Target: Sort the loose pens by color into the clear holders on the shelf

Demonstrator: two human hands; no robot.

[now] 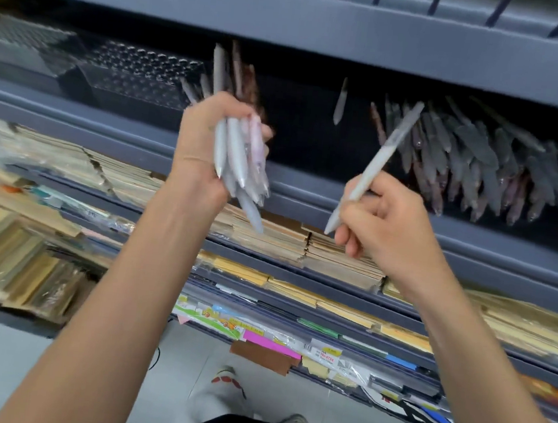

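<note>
My left hand (202,141) grips a bundle of pens (239,152), mostly pale grey with a pink one and some brown ones, held upright in front of the shelf. My right hand (386,226) pinches a single pale grey pen (375,166), tilted with its tip pointing down-left. On the shelf to the right stands a dense mass of grey and pinkish pens (475,163). One lone pen (340,102) stands in the dark middle section. Empty clear holders (130,75) with rows of holes sit on the shelf at the left. The frame is motion-blurred.
The grey shelf lip (74,110) runs in front of the holders. Below it, tiers hold stacked notebooks (285,239), envelopes and coloured paper packs (291,343). An upper shelf edge (291,16) hangs overhead. My feet stand on a pale floor (14,355).
</note>
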